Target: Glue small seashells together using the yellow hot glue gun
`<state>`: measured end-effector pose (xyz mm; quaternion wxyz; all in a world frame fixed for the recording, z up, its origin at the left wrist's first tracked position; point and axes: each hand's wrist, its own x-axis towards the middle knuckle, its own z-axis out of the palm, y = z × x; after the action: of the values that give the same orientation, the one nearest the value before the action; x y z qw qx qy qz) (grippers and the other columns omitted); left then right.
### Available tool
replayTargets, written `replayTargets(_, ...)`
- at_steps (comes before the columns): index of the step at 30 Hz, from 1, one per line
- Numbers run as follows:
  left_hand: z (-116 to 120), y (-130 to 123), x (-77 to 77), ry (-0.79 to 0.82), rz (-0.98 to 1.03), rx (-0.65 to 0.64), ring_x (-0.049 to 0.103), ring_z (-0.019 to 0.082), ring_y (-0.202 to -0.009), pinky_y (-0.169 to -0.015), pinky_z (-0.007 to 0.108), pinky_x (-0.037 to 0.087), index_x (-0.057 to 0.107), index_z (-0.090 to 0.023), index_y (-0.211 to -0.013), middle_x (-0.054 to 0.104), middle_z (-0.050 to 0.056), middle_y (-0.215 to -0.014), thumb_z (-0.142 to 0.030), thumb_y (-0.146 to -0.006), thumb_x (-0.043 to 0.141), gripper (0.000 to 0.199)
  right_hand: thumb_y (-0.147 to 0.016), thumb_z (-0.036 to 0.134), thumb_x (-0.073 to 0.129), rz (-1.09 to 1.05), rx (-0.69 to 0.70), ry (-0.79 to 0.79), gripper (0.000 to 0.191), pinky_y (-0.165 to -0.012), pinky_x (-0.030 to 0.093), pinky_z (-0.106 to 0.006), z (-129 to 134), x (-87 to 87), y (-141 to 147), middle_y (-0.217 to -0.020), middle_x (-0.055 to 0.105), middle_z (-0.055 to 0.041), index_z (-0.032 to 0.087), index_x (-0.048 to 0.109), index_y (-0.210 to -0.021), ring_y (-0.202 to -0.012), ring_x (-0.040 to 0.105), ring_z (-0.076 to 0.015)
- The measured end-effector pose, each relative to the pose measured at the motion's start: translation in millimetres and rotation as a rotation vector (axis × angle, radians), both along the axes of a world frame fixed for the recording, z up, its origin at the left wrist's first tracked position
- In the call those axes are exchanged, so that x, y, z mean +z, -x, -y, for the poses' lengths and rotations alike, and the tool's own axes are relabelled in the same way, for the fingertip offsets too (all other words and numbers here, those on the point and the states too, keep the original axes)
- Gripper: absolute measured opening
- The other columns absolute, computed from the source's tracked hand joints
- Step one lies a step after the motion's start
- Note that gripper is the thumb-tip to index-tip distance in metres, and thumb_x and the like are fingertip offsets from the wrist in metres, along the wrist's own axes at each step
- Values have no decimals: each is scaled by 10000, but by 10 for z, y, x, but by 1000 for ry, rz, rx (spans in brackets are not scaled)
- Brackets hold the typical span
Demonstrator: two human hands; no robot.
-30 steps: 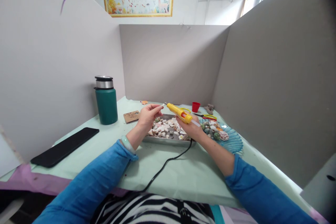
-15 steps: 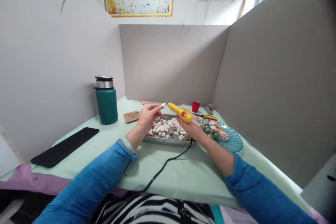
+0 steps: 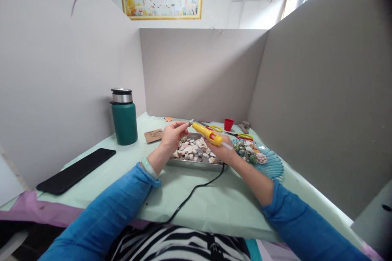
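My right hand [image 3: 221, 150] is wrapped round a yellow hot glue gun [image 3: 207, 133] with a pale glue stick [image 3: 227, 145] poking out of its back. The gun's nozzle points left and meets a small white piece [image 3: 191, 121], perhaps a shell, pinched in the fingertips of my left hand [image 3: 175, 132]. Whether the nozzle touches it or stops just short, I cannot tell. Beneath both hands lies a metal tray [image 3: 196, 163] of small, mostly white shells [image 3: 191, 150]. A black cord [image 3: 196, 189] runs from the gun toward my lap.
On the right a blue shell-shaped plate [image 3: 274, 163] holds shells. Behind it are scissors [image 3: 241, 135], a red cup [image 3: 228, 124] and a grey lump [image 3: 244, 126]. A second yellow-handled tool [image 3: 216, 128] lies behind the gun. To the left are a green bottle [image 3: 124, 122], brown card [image 3: 153, 136] and black pad [image 3: 76, 170].
My right hand has moved the glue gun slightly left, bringing its nozzle to the white piece. My left hand has stayed nearly still.
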<state>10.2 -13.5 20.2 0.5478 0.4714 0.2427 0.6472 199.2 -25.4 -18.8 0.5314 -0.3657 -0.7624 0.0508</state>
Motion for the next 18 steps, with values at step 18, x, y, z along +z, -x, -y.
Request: replayTargets(18, 3, -2, -13, 3, -55, 35, 555, 76, -528, -574, 223, 457, 619, -94, -752, 613, 12, -639, -245, -555, 786, 300, -785, 338, 531, -6, -25, 10, 143, -609, 453, -276, 31, 39, 11, -640, 599, 2, 209, 576, -745, -648, 580, -168)
